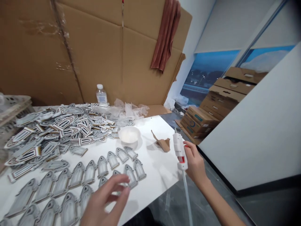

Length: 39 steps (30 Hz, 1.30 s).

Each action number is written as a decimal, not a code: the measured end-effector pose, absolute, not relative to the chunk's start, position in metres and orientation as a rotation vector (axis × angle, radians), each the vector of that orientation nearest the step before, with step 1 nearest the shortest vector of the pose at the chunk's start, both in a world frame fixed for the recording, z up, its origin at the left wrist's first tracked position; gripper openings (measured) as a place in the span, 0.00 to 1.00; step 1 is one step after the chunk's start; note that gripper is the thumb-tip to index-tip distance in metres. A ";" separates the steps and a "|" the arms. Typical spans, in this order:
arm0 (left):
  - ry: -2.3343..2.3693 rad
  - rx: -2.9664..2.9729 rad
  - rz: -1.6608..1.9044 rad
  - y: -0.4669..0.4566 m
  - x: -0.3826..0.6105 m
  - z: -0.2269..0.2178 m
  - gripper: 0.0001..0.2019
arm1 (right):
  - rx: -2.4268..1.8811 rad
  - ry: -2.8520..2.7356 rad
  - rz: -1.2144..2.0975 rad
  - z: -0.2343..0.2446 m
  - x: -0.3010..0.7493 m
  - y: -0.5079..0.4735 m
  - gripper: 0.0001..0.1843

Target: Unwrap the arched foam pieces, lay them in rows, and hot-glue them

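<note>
My right hand (195, 163) is wrapped round a white glue gun (179, 147) at the table's right edge. Its nozzle points up and away, and a long translucent glue stick (186, 194) trails from its back end. Over the front of the table, my left hand (105, 201) has thumb and forefinger brought together in a pinch. Something small and pale shows at those fingertips, too small to name. Beneath and beside this hand lie rows of grey arched window-shaped pieces (76, 174), some hidden by it. A white bowl (129, 135) with whitish contents sits beyond them.
Similar pieces form a loose heap (68, 125) at the back left, near a plastic basket (16, 110). A water bottle (101, 95) and crumpled plastic (128, 110) stand by the cardboard wall (98, 50). Torn brown cardboard (163, 144) lies near the glue gun.
</note>
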<state>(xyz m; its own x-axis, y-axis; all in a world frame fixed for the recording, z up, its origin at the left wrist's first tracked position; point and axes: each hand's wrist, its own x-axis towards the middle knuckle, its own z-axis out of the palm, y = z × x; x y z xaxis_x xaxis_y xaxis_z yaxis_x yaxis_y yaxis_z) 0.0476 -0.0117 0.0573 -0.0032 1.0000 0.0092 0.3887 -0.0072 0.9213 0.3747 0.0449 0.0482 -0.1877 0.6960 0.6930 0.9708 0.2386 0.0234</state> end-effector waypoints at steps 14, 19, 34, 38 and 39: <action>1.368 1.907 0.773 0.134 0.194 0.075 0.17 | -1.112 -2.036 -0.726 0.056 0.362 0.026 0.10; 1.400 1.983 0.738 0.137 0.197 0.063 0.16 | -1.181 -2.082 -0.680 0.047 0.372 0.028 0.11; 1.281 2.047 0.685 0.145 0.201 0.055 0.17 | -1.353 -2.096 -0.436 0.034 0.393 0.019 0.10; 1.209 1.994 0.815 0.104 0.161 0.080 0.19 | -1.352 -2.027 -0.279 0.042 0.390 0.013 0.09; 1.215 1.968 0.847 0.094 0.145 0.089 0.22 | -1.372 -2.001 -0.233 0.044 0.387 0.013 0.09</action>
